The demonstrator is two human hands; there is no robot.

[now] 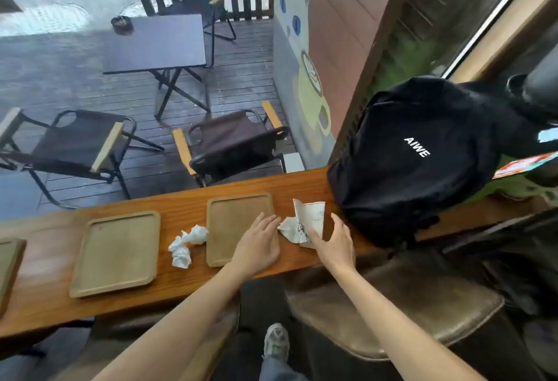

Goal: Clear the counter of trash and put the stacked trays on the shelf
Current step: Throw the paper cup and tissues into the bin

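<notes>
On the wooden counter (169,199) lie two wooden trays, one at the left (117,252) and one in the middle (232,223); the edge of a third tray (9,266) shows at the far left. Crumpled white tissue (187,245) lies between the two trays. A creased white paper (305,223) lies right of the middle tray. My left hand (259,242) rests flat on the middle tray's right side, fingers apart. My right hand (335,242) hovers open at the creased paper, a fingertip touching its lower edge.
A black backpack (413,157) stands on the counter just right of the paper. A brown stool seat (401,305) is below the counter at the right. Beyond the window are folding chairs (232,142) and a dark table (160,45) on a wet deck.
</notes>
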